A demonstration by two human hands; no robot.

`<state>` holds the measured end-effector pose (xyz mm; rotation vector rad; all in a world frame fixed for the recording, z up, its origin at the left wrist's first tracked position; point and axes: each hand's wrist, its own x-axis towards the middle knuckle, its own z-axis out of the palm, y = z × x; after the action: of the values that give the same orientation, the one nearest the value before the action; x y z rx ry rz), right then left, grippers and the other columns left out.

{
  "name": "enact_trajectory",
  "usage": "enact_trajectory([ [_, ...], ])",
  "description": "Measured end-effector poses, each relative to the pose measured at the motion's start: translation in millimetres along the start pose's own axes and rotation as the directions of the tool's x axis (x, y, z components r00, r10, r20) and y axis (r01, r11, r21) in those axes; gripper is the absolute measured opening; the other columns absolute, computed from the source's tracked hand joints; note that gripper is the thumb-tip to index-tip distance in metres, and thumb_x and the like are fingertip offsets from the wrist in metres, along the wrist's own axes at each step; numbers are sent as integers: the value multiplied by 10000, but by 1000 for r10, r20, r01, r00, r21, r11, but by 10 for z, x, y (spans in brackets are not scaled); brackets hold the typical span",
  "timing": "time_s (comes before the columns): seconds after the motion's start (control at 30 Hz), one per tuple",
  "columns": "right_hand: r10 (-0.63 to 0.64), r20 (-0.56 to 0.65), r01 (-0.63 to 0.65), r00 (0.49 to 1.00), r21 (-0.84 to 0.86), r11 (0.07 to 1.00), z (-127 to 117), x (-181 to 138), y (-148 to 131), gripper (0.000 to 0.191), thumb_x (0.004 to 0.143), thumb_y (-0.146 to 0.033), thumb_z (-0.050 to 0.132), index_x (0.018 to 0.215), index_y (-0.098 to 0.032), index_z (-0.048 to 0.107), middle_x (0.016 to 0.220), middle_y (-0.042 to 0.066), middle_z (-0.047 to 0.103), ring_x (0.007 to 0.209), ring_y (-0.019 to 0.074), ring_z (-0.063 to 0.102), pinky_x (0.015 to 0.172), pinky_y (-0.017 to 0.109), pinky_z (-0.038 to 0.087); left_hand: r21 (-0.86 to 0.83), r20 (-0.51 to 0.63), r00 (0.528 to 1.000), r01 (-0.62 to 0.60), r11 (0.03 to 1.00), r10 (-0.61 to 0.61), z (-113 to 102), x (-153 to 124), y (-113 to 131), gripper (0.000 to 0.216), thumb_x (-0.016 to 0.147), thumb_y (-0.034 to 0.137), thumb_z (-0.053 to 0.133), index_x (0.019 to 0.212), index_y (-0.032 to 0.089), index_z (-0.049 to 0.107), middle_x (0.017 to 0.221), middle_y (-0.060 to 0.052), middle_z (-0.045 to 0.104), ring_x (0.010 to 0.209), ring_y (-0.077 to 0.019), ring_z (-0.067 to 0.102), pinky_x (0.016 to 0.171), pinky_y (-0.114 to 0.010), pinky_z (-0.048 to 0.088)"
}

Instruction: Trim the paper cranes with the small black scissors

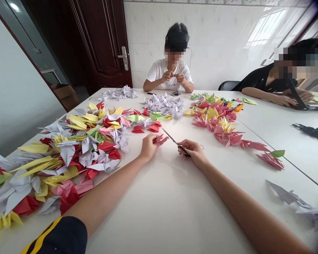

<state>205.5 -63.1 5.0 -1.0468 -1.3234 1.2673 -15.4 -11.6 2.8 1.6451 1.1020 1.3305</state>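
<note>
"Pink folded paper (pixel 162 140), where?"
"Right of the mixed paper pile (pixel 90 148), pinched in my left hand (pixel 149 146)."
"And your right hand (pixel 193 150)?"
"I curl its fingers around black-handled scissors (pixel 184 150), tip near that paper."

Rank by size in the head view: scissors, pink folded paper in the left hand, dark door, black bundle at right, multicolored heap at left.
1. Multicolored heap
2. Dark door
3. Black bundle
4. Scissors (longer, thin) and pink folded paper: too close to rank, both partly hidden.
</note>
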Motion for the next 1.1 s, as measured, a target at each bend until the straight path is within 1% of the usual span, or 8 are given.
enact_trajectory([
  [0.1, -6, 3, 6, 1000, 13, 1000, -1, -4, -3, 309, 699, -379, 821, 912, -179, 720, 666, 7, 661, 499, 111, 533, 443, 236, 435, -1, -16, 999, 31, 1000, -31, -9, 2, -9, 114, 717, 247, 739, 728, 144, 690, 785, -26, 648, 687, -136, 606, 616, -227, 465],
  [0.23, -10, 34, 9, 999, 24, 1000, -5, -5, -10, 299, 705, -376, 820, 907, -180, 719, 665, 3, 665, 468, 98, 518, 439, 234, 430, -42, -13, 993, 118, 992, -118, -15, 14, -32, 179, 720, 304, 763, 790, 146, 722, 742, -37, 692, 760, -190, 665, 661, -248, 479],
  [0.57, -13, 47, 11, 999, 35, 999, -2, -8, -33, 321, 706, -400, 817, 910, -175, 714, 672, 16, 671, 470, 101, 512, 432, 235, 418, -59, -97, 990, 99, 993, -105, -24, 15, -24, 259, 693, 367, 814, 809, 146, 744, 707, -12, 678, 714, -178, 648, 692, -273, 507],
  [0.73, -17, 48, 15, 999, 30, 999, -10, -1, -18, 316, 714, -398, 815, 918, -179, 714, 675, 14, 670, 476, 103, 514, 439, 238, 422, -277, -120, 991, 28, 961, -63, 2, 26, -38, 314, 658, 404, 853, 726, 142, 695, 974, -83, 652, 798, -195, 699, 763, -351, 597],
  [0.83, -21, 53, 20, 998, 32, 999, -17, 1, 2, 310, 717, -398, 816, 912, -179, 713, 675, 13, 667, 479, 103, 519, 441, 235, 422, -272, -182, 982, -10, 962, -41, 0, 29, -19, 331, 641, 399, 863, 706, 134, 677, 1094, -100, 609, 813, -186, 699, 750, -359, 612],
  [0.93, -21, 55, 20, 998, 31, 999, -20, -1, 10, 315, 717, -403, 815, 912, -179, 712, 675, 14, 666, 480, 102, 518, 438, 233, 421, -253, -149, 984, 53, 966, -94, -10, 26, 6, 295, 668, 345, 839, 655, 142, 626, 814, -37, 626, 787, -189, 691, 728, -317, 584],
  [1.0, -20, 55, 19, 998, 30, 999, -19, -2, 9, 316, 720, -404, 814, 917, -179, 712, 674, 13, 665, 476, 100, 512, 435, 231, 419, -187, -129, 984, 96, 978, -121, -18, 23, 15, 284, 694, 310, 808, 606, 154, 587, 596, 18, 544, 689, -171, 660, 682, -280, 543],
  [1.1, -16, 47, 15, 999, 30, 999, -15, -1, 3, 322, 717, -408, 814, 920, -180, 713, 677, 15, 666, 474, 101, 512, 433, 233, 422, -93, -152, 980, 115, 989, -128, -26, 26, 12, 181, 694, 274, 787, 672, 160, 647, 582, 18, 592, 627, -155, 620, 641, -262, 494],
])
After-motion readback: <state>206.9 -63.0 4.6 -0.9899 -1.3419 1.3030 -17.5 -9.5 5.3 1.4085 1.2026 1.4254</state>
